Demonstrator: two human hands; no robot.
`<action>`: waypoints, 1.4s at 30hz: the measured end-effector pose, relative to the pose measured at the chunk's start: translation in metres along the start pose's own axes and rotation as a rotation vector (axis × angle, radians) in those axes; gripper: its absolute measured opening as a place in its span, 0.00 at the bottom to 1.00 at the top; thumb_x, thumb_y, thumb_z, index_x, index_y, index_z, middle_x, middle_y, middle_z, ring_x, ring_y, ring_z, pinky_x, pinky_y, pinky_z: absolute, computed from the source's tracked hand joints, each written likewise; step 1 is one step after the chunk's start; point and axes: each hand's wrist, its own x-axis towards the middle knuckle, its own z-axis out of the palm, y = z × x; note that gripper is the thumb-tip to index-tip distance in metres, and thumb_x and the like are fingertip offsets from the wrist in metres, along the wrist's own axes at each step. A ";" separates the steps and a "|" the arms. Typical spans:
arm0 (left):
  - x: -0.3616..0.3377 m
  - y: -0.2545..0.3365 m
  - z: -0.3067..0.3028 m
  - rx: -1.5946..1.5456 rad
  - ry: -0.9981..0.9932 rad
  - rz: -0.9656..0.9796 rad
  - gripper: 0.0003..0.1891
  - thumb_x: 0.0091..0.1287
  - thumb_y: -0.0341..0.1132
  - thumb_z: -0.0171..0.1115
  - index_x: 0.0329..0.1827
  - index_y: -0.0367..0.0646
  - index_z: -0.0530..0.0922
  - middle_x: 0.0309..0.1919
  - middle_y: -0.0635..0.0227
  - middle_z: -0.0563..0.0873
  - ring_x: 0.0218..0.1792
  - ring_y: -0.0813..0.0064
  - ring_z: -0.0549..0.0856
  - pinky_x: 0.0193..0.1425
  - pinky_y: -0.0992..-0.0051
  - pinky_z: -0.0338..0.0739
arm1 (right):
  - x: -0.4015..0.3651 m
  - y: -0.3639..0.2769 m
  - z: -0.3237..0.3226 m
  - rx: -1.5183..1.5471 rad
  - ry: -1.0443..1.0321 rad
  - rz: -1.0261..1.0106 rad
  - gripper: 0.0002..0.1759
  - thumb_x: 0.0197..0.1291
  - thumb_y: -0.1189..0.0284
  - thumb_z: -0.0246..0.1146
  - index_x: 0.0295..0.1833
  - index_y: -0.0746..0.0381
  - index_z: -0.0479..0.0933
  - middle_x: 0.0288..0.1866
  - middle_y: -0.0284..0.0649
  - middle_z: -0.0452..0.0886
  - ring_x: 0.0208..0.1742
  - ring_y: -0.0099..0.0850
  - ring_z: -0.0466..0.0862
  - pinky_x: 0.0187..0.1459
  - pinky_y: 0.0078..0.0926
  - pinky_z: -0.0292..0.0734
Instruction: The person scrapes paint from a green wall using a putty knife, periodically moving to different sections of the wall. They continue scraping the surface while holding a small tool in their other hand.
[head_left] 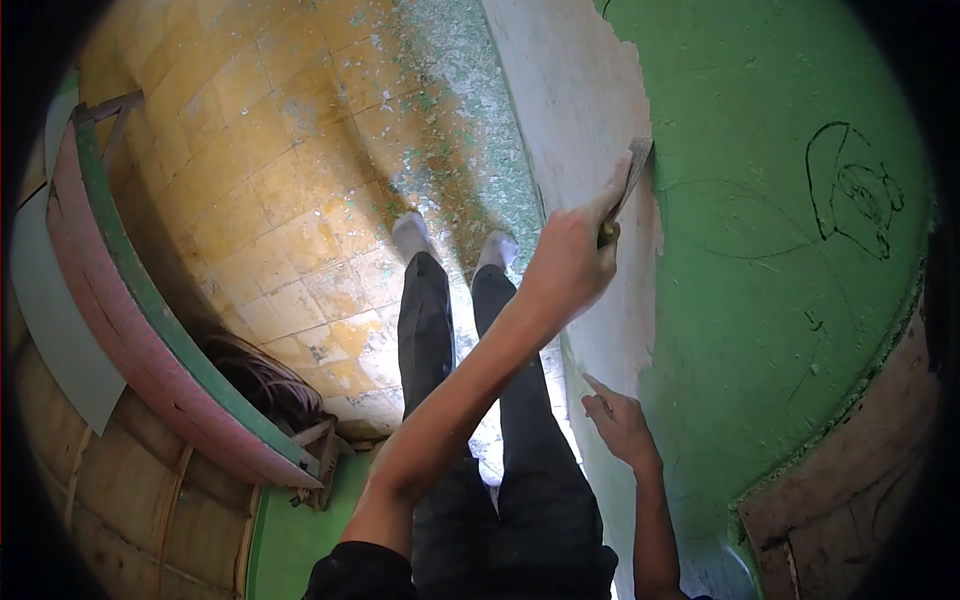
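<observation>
The left hand's (572, 262) grip is grasping a paint scraper (635, 174) toward two o'clock, its blade meeting green wall paint (740, 200); scraping seems underway. The right hand (622, 428), toward four o'clock, is holding nothing visible. Advancing apparently calls for angling the blade low.

Daylight-like brightness falls unevenly across the scene, strongest on the yellow square-tiled floor (235, 180), where the strip between the wearer's dark cloth trousers (540, 440) burns out to white. Long soft shadows stretch from the feet away from the wearer, so the light comes from behind. The flat green painted wall (740, 330) is more evenly and dimly lit. The trousers are nearly black, and a dark stringy bundle (270, 378), perhaps bristles, sinks into shade. A wide lens seems to bow the long pink-and-green board (140, 310); black vignetting swallows the corners. The left hand (570, 255) looks reasonably sharp.
</observation>
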 end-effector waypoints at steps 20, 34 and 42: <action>-0.036 -0.017 -0.007 0.043 -0.196 0.006 0.41 0.62 0.20 0.57 0.81 0.56 0.63 0.28 0.41 0.82 0.30 0.41 0.83 0.40 0.51 0.76 | 0.006 -0.010 -0.001 0.020 0.000 0.020 0.27 0.71 0.61 0.62 0.71 0.60 0.75 0.24 0.51 0.75 0.26 0.32 0.72 0.37 0.35 0.74; -0.048 -0.011 0.030 0.035 -0.108 -0.113 0.38 0.70 0.25 0.61 0.82 0.60 0.60 0.37 0.40 0.86 0.31 0.47 0.87 0.43 0.58 0.79 | -0.007 0.003 0.013 0.064 -0.011 -0.018 0.27 0.72 0.61 0.61 0.72 0.60 0.74 0.30 0.55 0.81 0.32 0.41 0.83 0.41 0.36 0.76; -0.036 -0.004 0.017 0.041 -0.114 -0.065 0.37 0.71 0.26 0.60 0.82 0.61 0.61 0.26 0.43 0.82 0.23 0.56 0.81 0.39 0.60 0.79 | -0.001 0.000 0.011 0.045 -0.044 0.010 0.27 0.72 0.60 0.61 0.72 0.60 0.73 0.28 0.50 0.79 0.30 0.33 0.80 0.41 0.36 0.76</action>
